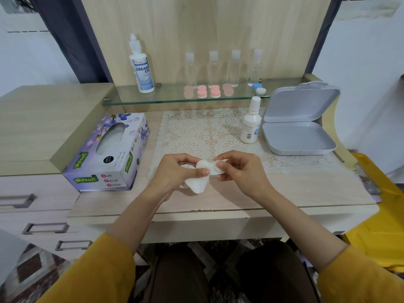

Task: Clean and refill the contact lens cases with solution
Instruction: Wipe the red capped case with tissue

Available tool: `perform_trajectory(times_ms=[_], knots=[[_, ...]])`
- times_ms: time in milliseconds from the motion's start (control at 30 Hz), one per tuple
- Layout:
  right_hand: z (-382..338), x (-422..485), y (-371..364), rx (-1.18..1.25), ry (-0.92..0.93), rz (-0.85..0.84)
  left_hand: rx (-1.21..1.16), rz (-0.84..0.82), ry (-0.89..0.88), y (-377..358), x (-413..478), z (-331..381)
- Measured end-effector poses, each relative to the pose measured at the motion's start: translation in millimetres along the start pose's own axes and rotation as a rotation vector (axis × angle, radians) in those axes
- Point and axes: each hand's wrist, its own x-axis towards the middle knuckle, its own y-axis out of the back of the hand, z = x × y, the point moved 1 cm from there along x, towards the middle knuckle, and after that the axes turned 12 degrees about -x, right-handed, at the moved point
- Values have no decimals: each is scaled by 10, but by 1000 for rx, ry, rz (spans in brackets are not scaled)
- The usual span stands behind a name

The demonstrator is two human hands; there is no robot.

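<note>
Over the near edge of the lace mat, a smooth white lens case with two joined round cups is pinched at both ends. The left hand curls round one cup and a soft crumpled tissue. The right hand grips the other cup between thumb and fingers. Left of the mat lies a glossy cardboard tissue box. On its far right part stands a white plastic bottle.

We hold a white contact lens case against a crumpled white tissue just above the desk; the capped solution bottle stands upright beyond.
</note>
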Motion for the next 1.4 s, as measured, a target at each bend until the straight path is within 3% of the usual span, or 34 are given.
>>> perform_trajectory(times_ms=[167,833,1167,1400], knots=[[-24,12,-22,-12,8,6,-40,79,1,-54,7,-3],[15,2,5,35,-23,13,-122,-35,7,-10,20,-61],[-23,4,-54,1,-4,40,-195,13,-22,-105,-49,-51],[-84,-66,-216,239,-219,21,-337,56,-41,-155,-54,-13]])
